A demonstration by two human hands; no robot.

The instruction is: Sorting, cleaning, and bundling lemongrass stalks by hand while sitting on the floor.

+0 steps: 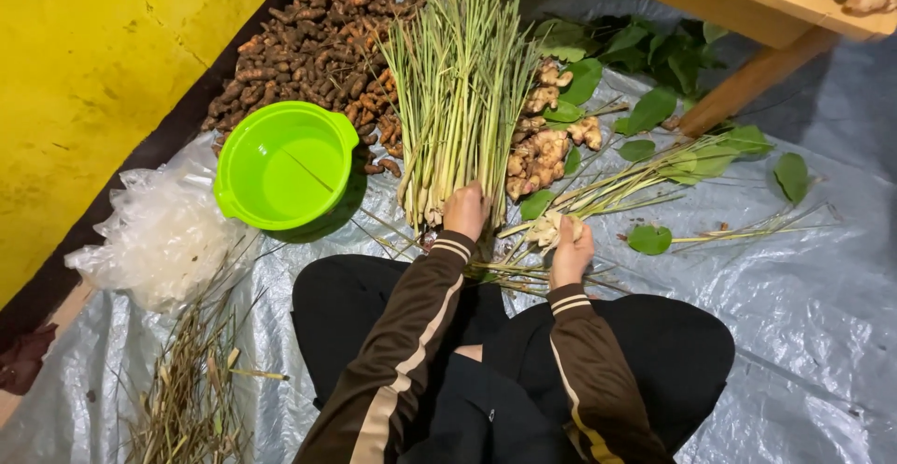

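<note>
The left hand [464,210] closes over the base of the upright bundle of pale green lemongrass stalks [458,90]. At four o'clock, the right hand [570,251] grips a smaller loose lemongrass bunch [624,188], which fans toward two o'clock.

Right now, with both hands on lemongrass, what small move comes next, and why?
Probably carry the small bunch in the right hand across to the big bundle under the left hand: its root ends already lie close beside that pile.
</note>
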